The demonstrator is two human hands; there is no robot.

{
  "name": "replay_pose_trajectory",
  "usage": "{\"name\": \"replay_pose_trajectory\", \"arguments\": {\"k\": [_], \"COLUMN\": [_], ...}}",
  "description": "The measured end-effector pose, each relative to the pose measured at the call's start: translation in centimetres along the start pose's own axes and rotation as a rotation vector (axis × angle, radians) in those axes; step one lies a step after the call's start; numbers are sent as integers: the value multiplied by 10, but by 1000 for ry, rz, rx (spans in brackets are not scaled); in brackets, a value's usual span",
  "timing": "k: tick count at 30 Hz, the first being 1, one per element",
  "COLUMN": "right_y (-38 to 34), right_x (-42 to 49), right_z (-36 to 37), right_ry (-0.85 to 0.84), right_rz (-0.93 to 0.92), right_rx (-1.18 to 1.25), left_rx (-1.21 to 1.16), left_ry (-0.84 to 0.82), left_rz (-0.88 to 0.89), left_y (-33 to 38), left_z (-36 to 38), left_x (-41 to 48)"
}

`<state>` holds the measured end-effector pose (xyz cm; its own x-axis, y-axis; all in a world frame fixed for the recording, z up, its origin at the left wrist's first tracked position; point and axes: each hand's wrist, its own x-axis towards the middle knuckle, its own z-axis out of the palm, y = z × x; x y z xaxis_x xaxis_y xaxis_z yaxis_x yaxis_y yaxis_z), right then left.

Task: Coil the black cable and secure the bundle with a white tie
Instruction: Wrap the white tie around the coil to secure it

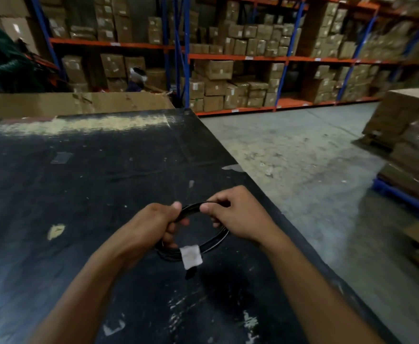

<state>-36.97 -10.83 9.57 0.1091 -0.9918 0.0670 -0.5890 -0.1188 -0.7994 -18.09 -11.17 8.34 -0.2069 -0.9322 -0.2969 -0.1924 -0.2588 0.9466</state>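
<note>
The black cable (pixel 215 242) is wound into a round coil that I hold just above the black table (pixel 79 184). My left hand (pixel 153 225) grips the coil's left side, thumb on top. My right hand (pixel 238 217) pinches the top right of the loop between thumb and fingers. A white tie (pixel 191 256), a small square patch, is wrapped on the coil's lower edge. A short black cable end (pixel 190 273) hangs below the tie. Part of the coil is hidden behind my left fingers.
The table's right edge (pixel 290 234) runs diagonally beside my right forearm, with grey concrete floor (pixel 302 155) beyond it. Flat cardboard (pixel 79 103) lies at the table's far edge. Shelving racks with boxes (pixel 240 70) fill the background. Wrapped pallets (pixel 411 155) stand right. A person (pixel 2 58) is at far left.
</note>
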Motion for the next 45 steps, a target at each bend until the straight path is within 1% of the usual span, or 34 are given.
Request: {"name": "replay_pose_trajectory", "arguments": {"k": [2, 5, 6, 8, 9, 11, 13, 16, 20, 23, 26, 29, 31, 32, 33, 35, 38, 40, 42, 43, 45], "right_y": [7, 24, 32, 48, 55, 69, 79, 93, 105, 103, 85, 47, 21, 10, 1, -9, -15, -16, -17, -18, -19], "right_x": [-3, -3, -2, -1, -1, 0, 1, 3, 3, 1, -1, -4, -7, -9, -11, -11, -8, -3, 1, 3, 7], "right_z": [-8, -25, -30, -35, -35, -31, -26, -26, -32, -35, -40, -50, -56, -57, -55, -47, -33, -29, -26, -26, -25], "right_ry": [34, 204, 272, 356, 352, 289, 237, 191, 206, 277, 354, 442, 422, 385, 338, 254, 166, 132, 171, 215, 309], "right_rz": [19, 111, 158, 248, 286, 375, 445, 478, 486, 421, 307, 91, -53, -114, -171, -256, -388, -481, -559, -607, -690], "right_rx": [43, 75, 25, -209, -327, -467, -520, -583, -576, -481, -278, 45, 229, 265, 256, 137, -132, -356, -551, -605, -630], "left_rx": [-43, -8, 19, 54, 63, 73, 69, 61, 37, 27, 86, 122, 86, 64, 44, 24, 34, 38, 59, 71, 70], "left_ry": [-8, 54, 81, 111, 117, 126, 138, 148, 155, 184, 218, 278, 317, 331, 338, 347, 361, 361, 355, 351, 338], "left_rz": [-10, 17, 30, 40, 42, 40, 32, 25, 47, 91, 182, 265, 285, 285, 283, 292, 322, 344, 361, 365, 363], "left_y": [1, 1, 1, 1, 1, 1, 2, 4, 8, 11, 14, 18, 20, 20, 21, 24, 29, 32, 35, 35, 37], "left_z": [9, 19, 22, 27, 30, 35, 37, 37, 35, 34, 34, 33, 31, 30, 29, 27, 22, 18, 15, 13, 12], "left_x": [5, 15, 19, 27, 31, 38, 45, 50, 50, 46, 42, 37, 37, 37, 38, 38, 35, 32, 29, 27, 25]}}
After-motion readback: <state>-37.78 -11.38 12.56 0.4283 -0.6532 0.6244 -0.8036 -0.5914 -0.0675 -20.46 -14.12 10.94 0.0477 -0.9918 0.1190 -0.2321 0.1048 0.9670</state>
